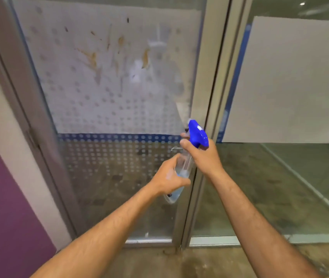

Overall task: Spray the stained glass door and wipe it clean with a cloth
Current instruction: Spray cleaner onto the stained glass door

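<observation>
Brown streaks and drips [119, 51] mark the upper part of the glass door [103, 93], spread over a frosted film printed with rows of pale dots; a blue band [117, 136] crosses the pane lower down, and below that the glass turns clear. The door sits in a grey metal frame [209, 81], with a purple wall [5, 207] to the left and another frosted glass panel [292, 81] to the right.

In front of the door's right edge, both hands hold a clear spray bottle [183, 169] with a bright blue trigger head [196, 134]. The right hand [201, 155] is closed around the neck just under the head, fingers curled over the trigger side. The left hand [169, 177] is wrapped around the lower body of the bottle, which tilts with its base toward the person (a little pale liquid shows inside). The nozzle points up toward the glass, near it but not touching. The stains lie well above the bottle.
</observation>
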